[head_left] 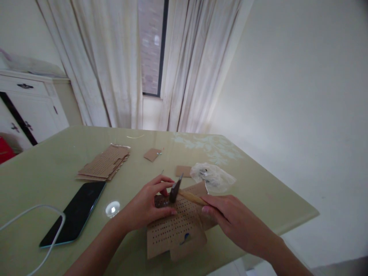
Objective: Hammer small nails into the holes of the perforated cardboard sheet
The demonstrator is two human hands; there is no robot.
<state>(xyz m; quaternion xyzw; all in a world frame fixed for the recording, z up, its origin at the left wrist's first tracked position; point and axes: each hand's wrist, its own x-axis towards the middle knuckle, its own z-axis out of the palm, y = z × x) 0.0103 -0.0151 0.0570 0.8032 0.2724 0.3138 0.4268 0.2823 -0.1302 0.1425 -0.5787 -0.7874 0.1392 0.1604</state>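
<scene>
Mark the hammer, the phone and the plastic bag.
hammer (174,189): head view, on its dark metal head.
phone (75,212): head view, middle of its dark screen.
plastic bag (214,177): head view, middle of the crumpled clear film.

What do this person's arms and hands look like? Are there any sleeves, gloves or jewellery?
Both forearms are bare as far as the picture shows, with no sleeve in sight. The left hand and right hand wear no gloves. No ring, watch or bracelet shows on either, though the picture is a little soft for small details.
</scene>
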